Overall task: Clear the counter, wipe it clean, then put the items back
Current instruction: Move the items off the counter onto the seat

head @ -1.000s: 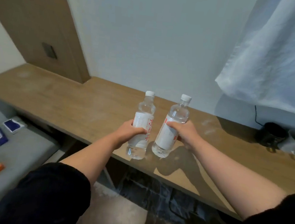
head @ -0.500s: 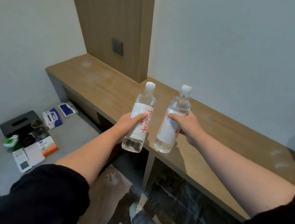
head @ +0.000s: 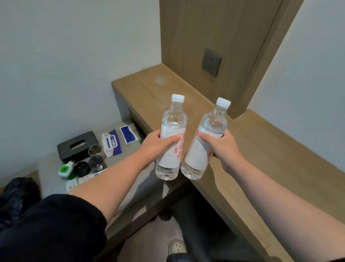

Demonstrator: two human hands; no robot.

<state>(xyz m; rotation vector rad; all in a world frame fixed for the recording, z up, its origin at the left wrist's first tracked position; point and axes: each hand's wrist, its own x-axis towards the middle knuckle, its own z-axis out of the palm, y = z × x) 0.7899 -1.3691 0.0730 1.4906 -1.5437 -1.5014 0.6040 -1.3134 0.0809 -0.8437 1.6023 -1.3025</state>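
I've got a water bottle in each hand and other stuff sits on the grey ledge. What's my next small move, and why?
Probably carry both down to the grey ledge and stand them near the blue packet. The left hand grips the left bottle, the right hand the right bottle, both off the counter, which shows a pale smudge, so it seems unwiped.

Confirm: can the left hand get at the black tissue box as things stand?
Probably not yet. The left hand grips a water bottle, so it has no free fingers. The path itself looks open: the tissue box lies on the low grey surface with nothing on top.
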